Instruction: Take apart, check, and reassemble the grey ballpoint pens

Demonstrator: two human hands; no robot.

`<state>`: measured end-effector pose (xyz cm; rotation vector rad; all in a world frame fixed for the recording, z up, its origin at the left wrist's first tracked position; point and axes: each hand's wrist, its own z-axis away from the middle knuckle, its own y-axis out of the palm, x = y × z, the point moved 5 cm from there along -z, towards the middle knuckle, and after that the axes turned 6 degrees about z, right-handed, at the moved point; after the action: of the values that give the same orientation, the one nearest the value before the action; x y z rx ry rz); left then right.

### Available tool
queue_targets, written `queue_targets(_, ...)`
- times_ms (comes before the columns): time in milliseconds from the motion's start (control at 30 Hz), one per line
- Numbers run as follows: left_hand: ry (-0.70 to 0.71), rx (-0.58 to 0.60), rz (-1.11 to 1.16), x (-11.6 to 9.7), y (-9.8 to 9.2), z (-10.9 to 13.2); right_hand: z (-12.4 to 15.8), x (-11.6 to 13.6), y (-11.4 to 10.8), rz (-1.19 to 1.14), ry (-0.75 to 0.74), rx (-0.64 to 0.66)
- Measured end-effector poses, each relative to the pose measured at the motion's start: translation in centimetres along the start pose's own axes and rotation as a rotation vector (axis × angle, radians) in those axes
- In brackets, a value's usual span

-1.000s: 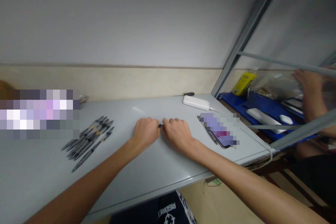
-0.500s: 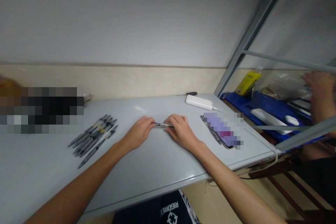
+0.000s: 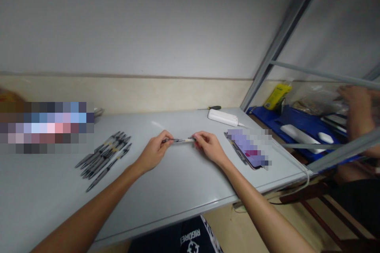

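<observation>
Between my two hands a slim pen (image 3: 181, 140) lies crosswise, just over the white tabletop (image 3: 172, 197). My left hand (image 3: 156, 148) pinches its dark left end. At the other end, the fingertips of my right hand (image 3: 208, 147) are closed on the pen, hiding its tip. A bundle of similar grey and black pens (image 3: 103, 156) rests on the table to the left, all slanting the same way. On the right, another grey pen (image 3: 240, 154) lies along the edge of a phone (image 3: 252, 164) whose screen is blurred out.
A white power bank (image 3: 222, 118) with a cable and a small screwdriver (image 3: 214, 108) lie near the wall. Beyond the metal frame (image 3: 259, 69) are a blue surface with a yellow packet (image 3: 276, 95) and another person's arm (image 3: 360, 114). A pixelated patch covers the far left.
My right fingers have shifted from covering the pen to a fingertip pinch at its right end, so more of the pen shows. The view has moved slightly.
</observation>
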<state>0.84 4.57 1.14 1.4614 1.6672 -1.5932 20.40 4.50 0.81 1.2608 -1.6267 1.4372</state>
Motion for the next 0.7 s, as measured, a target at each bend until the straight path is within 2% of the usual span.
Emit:
queue_targets(100,-0.027,-0.001,0.093,0.44,0.1,-0.08,0.0,-0.07,-0.09,-0.081,0.03,0.032)
queue_targets(233,-0.023,0.006,0.212,0.66,0.24,-0.23,0.01,-0.02,-0.51,-0.212,0.018,-0.032)
queue_targets(400,-0.014,0.006,0.235,0.38,0.25,-0.28,0.09,-0.41,-0.22,-0.214,0.101,-0.023)
queue_targets(567,-0.038,0.045,0.258,0.21,0.25,-0.18,0.06,-0.16,-0.65,-0.202,0.012,-0.066)
queue_targets(700,-0.08,0.061,0.274,0.54,0.41,-0.17,0.02,-0.13,-0.86,-0.199,0.003,-0.077)
